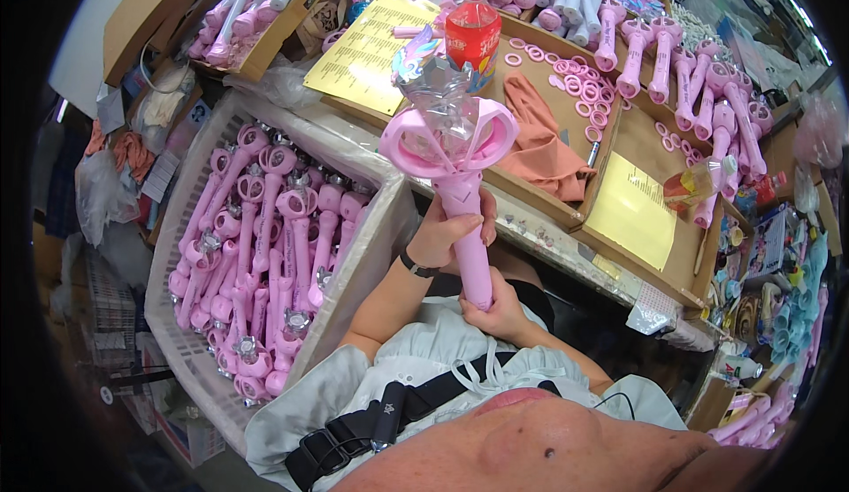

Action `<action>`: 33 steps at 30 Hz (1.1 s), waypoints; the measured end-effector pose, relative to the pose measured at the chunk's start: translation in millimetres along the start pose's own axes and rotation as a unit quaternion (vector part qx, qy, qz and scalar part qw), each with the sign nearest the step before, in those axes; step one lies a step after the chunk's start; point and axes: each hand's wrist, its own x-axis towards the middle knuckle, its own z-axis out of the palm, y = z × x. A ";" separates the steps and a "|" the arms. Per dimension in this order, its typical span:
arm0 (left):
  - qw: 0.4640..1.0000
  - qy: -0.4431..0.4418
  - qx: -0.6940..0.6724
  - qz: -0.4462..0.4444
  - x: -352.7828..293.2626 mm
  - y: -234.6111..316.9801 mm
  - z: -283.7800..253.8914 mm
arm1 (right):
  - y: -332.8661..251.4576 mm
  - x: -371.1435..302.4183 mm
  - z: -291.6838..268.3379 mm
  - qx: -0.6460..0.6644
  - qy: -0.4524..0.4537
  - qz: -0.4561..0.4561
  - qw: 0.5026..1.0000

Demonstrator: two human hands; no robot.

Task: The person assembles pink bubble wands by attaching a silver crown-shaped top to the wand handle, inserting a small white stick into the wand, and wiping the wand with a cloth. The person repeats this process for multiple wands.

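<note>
A pink toy wand (472,266) stands upright in front of me, its ring-shaped head holding a clear, crown-like piece. My left hand (439,232) is closed around the handle just below the head. Lower down, my right hand (499,309) grips the bottom end of the handle. A winged, iridescent ornament (417,52) shows right behind the wand's crown, and I cannot tell whether it is attached. To my left, a white plastic crate (382,240) is heaped with similar pink wands (281,160).
Ahead, a cardboard tray (553,178) holds pink rings (579,85), an orange cloth (535,138) and a yellow sheet (632,213). A red-labelled bottle (473,27) stands behind the wand. More wand handles (661,58) lie at the far right. An open carton (265,49) sits far left.
</note>
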 end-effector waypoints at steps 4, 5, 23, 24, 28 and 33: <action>1.000 -0.002 0.020 0.014 1.9 0.4 3.2 | 1.5 0.5 -2.0 0.017 -0.015 -0.001 1.000; 0.999 -0.017 0.038 0.021 2.6 1.4 4.6 | 0.6 0.9 -2.9 0.010 -0.015 -0.007 1.000; 0.919 0.180 0.132 0.325 -71.8 79.5 -36.8 | -45.2 46.0 -260.5 -0.348 0.257 -0.050 0.900; 0.919 0.184 0.136 0.322 -75.0 78.8 -37.9 | -38.4 52.6 -280.6 -0.373 0.241 -0.024 0.896; 0.914 0.196 0.157 0.318 -80.3 74.5 -39.4 | -12.3 82.5 -330.6 -0.479 0.159 0.056 0.862; 0.914 0.197 0.164 0.314 -82.1 71.7 -35.3 | 2.4 94.2 -344.0 -0.497 0.137 0.117 0.849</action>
